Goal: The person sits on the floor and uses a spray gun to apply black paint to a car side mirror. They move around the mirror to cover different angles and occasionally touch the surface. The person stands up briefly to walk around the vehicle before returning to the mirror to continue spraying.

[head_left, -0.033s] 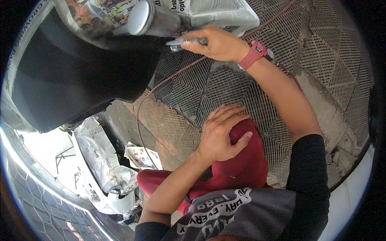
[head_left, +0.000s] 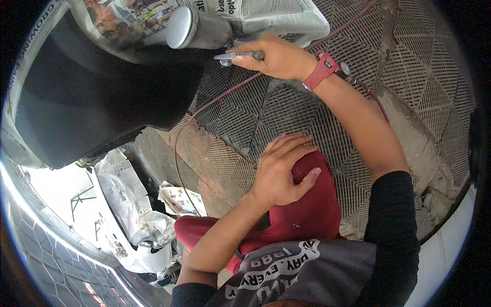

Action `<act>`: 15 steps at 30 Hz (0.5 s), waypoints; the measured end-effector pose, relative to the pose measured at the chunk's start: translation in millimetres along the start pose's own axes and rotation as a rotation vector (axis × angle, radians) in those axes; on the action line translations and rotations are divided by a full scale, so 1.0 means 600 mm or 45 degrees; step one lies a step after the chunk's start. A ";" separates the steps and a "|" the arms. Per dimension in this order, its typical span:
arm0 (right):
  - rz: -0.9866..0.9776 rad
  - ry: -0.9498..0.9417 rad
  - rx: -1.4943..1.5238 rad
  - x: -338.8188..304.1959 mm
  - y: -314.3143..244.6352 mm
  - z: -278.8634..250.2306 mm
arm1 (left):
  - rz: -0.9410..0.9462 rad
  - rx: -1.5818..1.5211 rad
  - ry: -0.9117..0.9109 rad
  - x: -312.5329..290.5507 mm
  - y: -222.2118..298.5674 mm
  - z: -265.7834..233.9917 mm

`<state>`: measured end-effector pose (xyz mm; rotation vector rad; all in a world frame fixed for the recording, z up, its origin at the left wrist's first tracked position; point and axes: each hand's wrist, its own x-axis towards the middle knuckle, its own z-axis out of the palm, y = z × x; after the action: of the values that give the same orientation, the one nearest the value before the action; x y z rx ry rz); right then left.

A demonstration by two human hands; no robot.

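Observation:
A spray gun [head_left: 207, 30] with a grey cup and a pale round lid is in my right hand [head_left: 286, 57], whose fingers wrap around its handle. The gun is tipped toward the left, its cup lying nearly sideways. Close by on the left is a black curved panel [head_left: 112, 97], like a car body part, with newspaper masking [head_left: 276, 23] along its far side. My left hand [head_left: 281, 174] rests on my knee in red trousers, holding nothing, its fingers stretched out. The gun's nozzle is not clearly visible.
A red hose [head_left: 220, 95] runs across the grooved floor mats [head_left: 291, 112], and a round gauge [head_left: 344, 68] shows behind my right wrist. At the lower left stands a white car part [head_left: 153, 258] partly covered in paper. Loose newspaper [head_left: 181, 199] lies beside it.
The spray gun and my right hand have shifted slightly to the right and toward me. The hose and gauge by the wrist have moved a little too. My left hand has stayed still.

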<state>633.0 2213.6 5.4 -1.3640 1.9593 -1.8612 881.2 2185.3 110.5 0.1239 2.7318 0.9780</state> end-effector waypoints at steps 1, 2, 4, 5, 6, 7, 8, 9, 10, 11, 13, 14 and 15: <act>-0.061 0.012 -0.068 -0.008 0.016 0.006 | 0.005 -0.004 -0.002 0.001 -0.002 0.001; 0.083 -0.114 -0.058 -0.008 0.003 -0.001 | -0.003 -0.002 0.000 0.000 -0.002 0.000; 0.085 -0.127 -0.043 -0.010 0.010 0.005 | -0.014 0.000 0.002 -0.002 -0.004 -0.001; 0.086 -0.129 -0.037 -0.011 0.011 0.006 | -0.017 0.005 0.006 -0.002 -0.004 -0.002; 0.071 -0.103 -0.011 -0.010 0.011 0.006 | -0.019 0.009 0.008 -0.001 -0.004 -0.002; 0.057 -0.075 0.013 -0.010 0.010 0.005 | -0.019 0.013 0.009 0.000 -0.004 -0.002; 0.039 -0.051 0.035 -0.004 0.002 0.002 | -0.044 0.004 -0.001 0.002 -0.009 -0.002; 0.027 -0.046 0.051 0.001 -0.008 -0.005 | -0.067 -0.005 -0.011 0.005 -0.017 -0.001; 0.015 -0.041 0.065 0.006 -0.020 -0.015 | -0.089 -0.015 -0.023 0.009 -0.022 0.000; 0.007 -0.047 0.081 0.012 -0.036 -0.024 | -0.056 -0.008 -0.002 0.013 -0.022 0.002; 0.065 -0.036 0.242 0.024 -0.053 -0.029 | 0.010 0.006 0.042 0.021 -0.017 0.007; 0.094 -0.031 0.319 0.030 -0.063 -0.035 | 0.011 0.018 0.090 0.022 -0.009 0.010; 0.106 -0.020 0.326 0.037 -0.077 -0.041 | 0.011 0.030 0.140 0.022 0.000 0.014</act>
<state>628.3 2224.5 61.1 -1.2000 1.6720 -1.9738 870.5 2192.5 102.0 0.0888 2.8456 0.9826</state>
